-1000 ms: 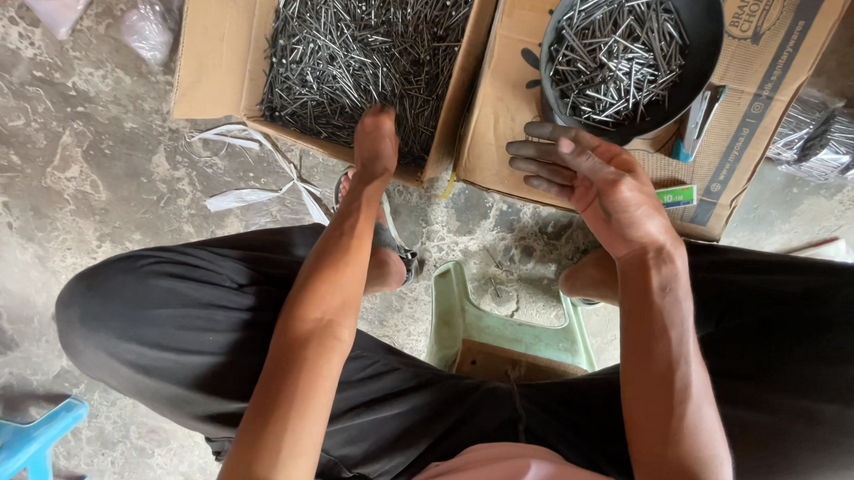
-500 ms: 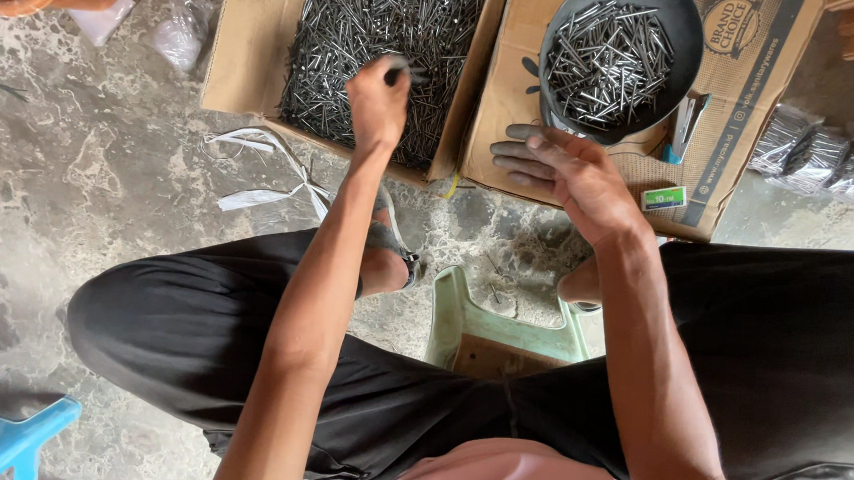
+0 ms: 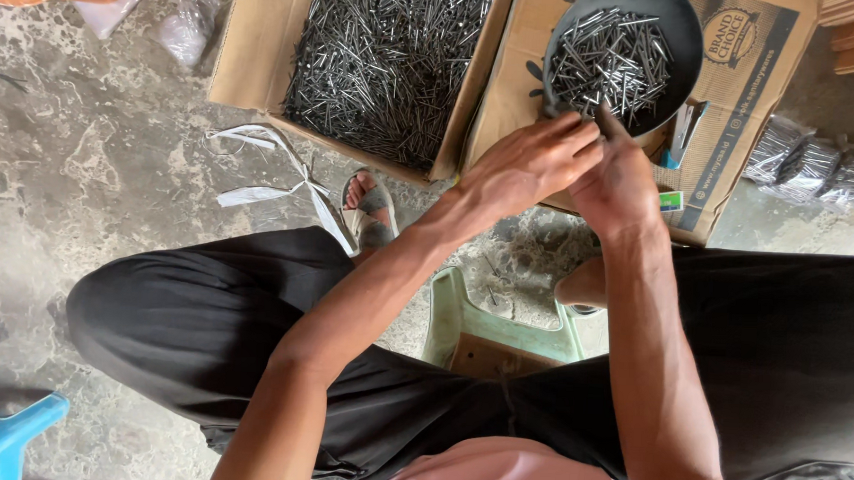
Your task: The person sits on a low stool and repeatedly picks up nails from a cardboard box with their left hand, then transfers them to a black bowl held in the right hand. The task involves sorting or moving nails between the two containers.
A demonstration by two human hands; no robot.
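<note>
Item: dark round pan (image 3: 685,36), part-filled with loose steel nails (image 3: 608,62). It is set on a flattened cardboard sheet (image 3: 733,137) at the upper right of the concrete floor (image 3: 87,209), its near rim just above both hands.

Left hand (image 3: 529,163): held at the pan's near rim, fingers curled together toward the right hand; whether nails are pinched cannot be told.

Right hand (image 3: 618,180): placed just beside the left and touching it, fingers raised to the pan's rim; closed loosely, contents hidden.

Open cardboard box (image 3: 254,54): stood to the left of the pan, its right wall against the flattened sheet, filled with a deep heap of dark nails (image 3: 386,63).

Printed matter: a round badge and lines of lettering are borne on the sheet's right part. A small green and white packet (image 3: 672,201) is laid at the sheet's near edge.

Clear bags of nails (image 3: 808,163): grouped at the floor's right edge.

White plastic strap (image 3: 278,178): lying before the box's near left corner.

Green plastic stool (image 3: 499,332): seen between black-trousered knees (image 3: 188,317). A sandalled foot (image 3: 371,205) is placed near the box.

Blue stool corner (image 3: 9,434): lower left.
</note>
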